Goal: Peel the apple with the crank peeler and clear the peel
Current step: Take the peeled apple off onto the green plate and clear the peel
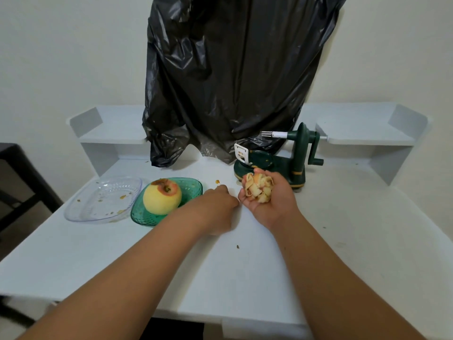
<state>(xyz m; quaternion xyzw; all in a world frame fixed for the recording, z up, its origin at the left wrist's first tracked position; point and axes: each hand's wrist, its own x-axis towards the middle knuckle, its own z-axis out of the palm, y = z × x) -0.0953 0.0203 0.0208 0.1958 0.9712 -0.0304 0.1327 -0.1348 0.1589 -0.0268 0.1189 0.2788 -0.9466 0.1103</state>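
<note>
Black bag (235,77) hangs behind crank peeler (282,158); clear dish (103,200) lies beside green dish (193,187).

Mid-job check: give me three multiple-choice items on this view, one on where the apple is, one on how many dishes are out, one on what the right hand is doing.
1. Where is the peeled apple?
A. on the peeler's prongs
B. in the green dish
C. in the clear dish

2. How many dishes are on the table?
A. one
B. two
C. three

3. What is the right hand doing?
A. turning the crank
B. lying flat on the table
C. cupping a bundle of peel

Answers: 1 B, the apple sits in the green dish, the peeler prongs are bare. 2 B, one green and one clear. 3 C, palm up with peel curls in it.
</note>
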